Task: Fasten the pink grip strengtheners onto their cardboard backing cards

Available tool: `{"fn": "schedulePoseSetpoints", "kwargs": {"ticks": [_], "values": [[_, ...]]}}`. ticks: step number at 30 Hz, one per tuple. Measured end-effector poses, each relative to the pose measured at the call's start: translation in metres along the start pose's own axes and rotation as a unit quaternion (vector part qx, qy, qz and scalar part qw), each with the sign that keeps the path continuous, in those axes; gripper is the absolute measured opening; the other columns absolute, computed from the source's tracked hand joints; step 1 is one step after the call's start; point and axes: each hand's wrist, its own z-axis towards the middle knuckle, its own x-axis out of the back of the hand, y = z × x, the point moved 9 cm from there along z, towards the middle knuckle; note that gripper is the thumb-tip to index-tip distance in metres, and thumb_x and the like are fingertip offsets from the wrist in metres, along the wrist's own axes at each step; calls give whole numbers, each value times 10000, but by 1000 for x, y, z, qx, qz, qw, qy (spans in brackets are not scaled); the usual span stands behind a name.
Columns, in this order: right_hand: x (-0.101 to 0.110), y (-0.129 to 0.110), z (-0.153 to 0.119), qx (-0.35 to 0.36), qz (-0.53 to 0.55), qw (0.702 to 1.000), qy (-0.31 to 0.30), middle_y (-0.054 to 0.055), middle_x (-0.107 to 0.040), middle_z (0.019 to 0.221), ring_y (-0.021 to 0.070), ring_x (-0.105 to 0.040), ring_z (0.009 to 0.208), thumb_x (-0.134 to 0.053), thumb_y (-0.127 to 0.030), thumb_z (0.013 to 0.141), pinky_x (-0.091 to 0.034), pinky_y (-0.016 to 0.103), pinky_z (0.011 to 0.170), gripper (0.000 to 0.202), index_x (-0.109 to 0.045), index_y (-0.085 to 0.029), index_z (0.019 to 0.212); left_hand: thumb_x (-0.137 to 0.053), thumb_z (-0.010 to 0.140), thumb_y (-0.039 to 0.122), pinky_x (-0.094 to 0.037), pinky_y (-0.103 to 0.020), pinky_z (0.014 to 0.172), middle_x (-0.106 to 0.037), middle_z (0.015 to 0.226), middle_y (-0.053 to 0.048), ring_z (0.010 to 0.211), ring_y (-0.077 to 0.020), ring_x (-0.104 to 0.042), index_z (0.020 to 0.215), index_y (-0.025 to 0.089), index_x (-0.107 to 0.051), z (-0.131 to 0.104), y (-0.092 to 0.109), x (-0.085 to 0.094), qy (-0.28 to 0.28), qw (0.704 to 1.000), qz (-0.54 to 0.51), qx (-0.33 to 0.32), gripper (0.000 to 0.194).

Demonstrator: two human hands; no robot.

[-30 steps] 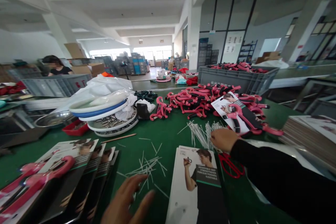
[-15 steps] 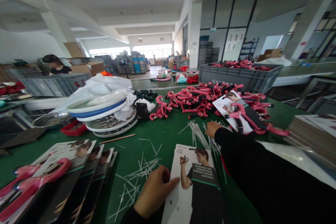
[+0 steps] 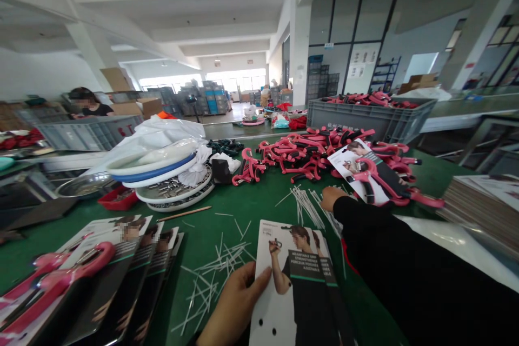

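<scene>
My left hand (image 3: 237, 300) is closed on the left edge of a printed packaging card (image 3: 279, 303), its thumb lying on the front. Another card (image 3: 327, 267) shows behind its right side. At the far end of my stretched right arm, my right hand (image 3: 332, 198) touches a bunch of thin white ties (image 3: 306, 208). Its fingers look bent together, but what is between them is hidden. Beyond that hand lies a card with a pink hand grip strengthener (image 3: 368, 173) on it. More white ties (image 3: 227, 259) are scattered beside my left hand.
Pink grip strengtheners (image 3: 292, 154) are heaped at the back, before a grey crate (image 3: 371, 119). Carded strengtheners (image 3: 77, 281) overlap at left. Stacked plates (image 3: 158, 173), a red tray (image 3: 117, 198) and a pencil (image 3: 184, 213) sit behind. A card stack (image 3: 482, 211) stands right. A person (image 3: 89, 102) is far left.
My left hand has shifted the front card slightly left, so another card shows at its right. My right hand stays by the ties, nearly still.
</scene>
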Motion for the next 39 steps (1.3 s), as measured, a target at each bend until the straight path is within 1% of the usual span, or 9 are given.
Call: {"fn": "schedulePoseSetpoints", "kwargs": {"ticks": [5, 10, 14, 18, 20, 22, 25, 30, 39], "values": [[11, 33, -15, -25, 91, 995, -20, 68, -580, 1103, 190, -591, 906, -534, -318, 882, -505, 367, 763, 275, -562, -151, 1097, -660, 740, 382, -455, -283, 596, -696, 865, -73, 632, -183, -634, 1093, 166, -538, -16, -7, -11, -15, 984, -165, 66, 431], [33, 50, -48, -53, 207, 976, 42, 42, -611, 982, 152, -605, 798, -519, -323, 891, -514, 332, 695, 234, -576, -143, 1029, -726, 677, 337, -473, -329, 770, -662, 1058, -106, 867, -239, -644, 1169, 169, -465, -23, 4, -28, -25, 976, -216, 19, 582], [44, 25, -95, -7, 330, 940, 82, 33, -639, 821, 103, -598, 633, -392, -293, 938, -458, 203, 504, 218, -536, -131, 910, -696, 696, 304, -480, -332, 740, -664, 1051, -112, 845, -244, -651, 1201, 175, -407, -25, 0, -32, 19, 973, -228, 21, 596], [34, -18, -165, 67, 423, 898, 100, 6, -644, 726, 54, -476, 419, -346, -379, 940, -410, 180, 412, 252, -483, -178, 872, -665, 699, 247, -480, -345, 730, -668, 1031, -111, 815, -250, -660, 1250, 186, -358, -29, -9, -42, 31, 964, -253, 72, 634], [33, -31, -202, 128, 515, 830, 171, 10, -641, 685, 67, -482, 402, -417, -368, 916, -414, 182, 384, 197, -485, -192, 857, -642, 705, 229, -475, -332, 731, -664, 1039, -108, 827, -245, -657, 1235, 186, -382, -31, -10, -45, 37, 960, -265, 77, 592], [28, -41, -234, 174, 516, 805, 234, 19, -651, 731, 78, -525, 420, -435, -307, 912, -461, 193, 407, 115, -494, -210, 893, -626, 714, 229, -468, -317, 726, -665, 1019, -99, 818, -232, -651, 1208, 187, -407, -34, -10, -45, 57, 959, -266, 74, 542], [19, -46, -260, 193, 459, 816, 293, 6, -656, 782, 72, -546, 417, -436, -228, 906, -507, 196, 450, 77, -508, -237, 933, -653, 704, 258, -461, -307, 669, -671, 853, -64, 695, -202, -630, 1184, 178, -396, -39, -10, -48, 64, 962, -257, 74, 549], [17, -48, -270, 211, 408, 827, 326, 8, -656, 784, 98, -615, 517, -423, -193, 899, -524, 195, 488, 105, -508, -248, 928, -723, 610, 184, -431, -272, 633, -621, 704, -6, 626, -161, -566, 1163, 158, -405, -44, 1, -69, -18, 968, -248, 34, 639], [12, -52, -288, 269, 383, 818, 334, 35, -671, 876, 110, -638, 569, -413, -94, 861, -541, 204, 499, 214, -462, -256, 991, -671, 634, 190, -434, -293, 646, -661, 790, -32, 626, -176, -596, 1280, 204, -352, -49, -12, -63, 36, 955, -276, 99, 721]]}}
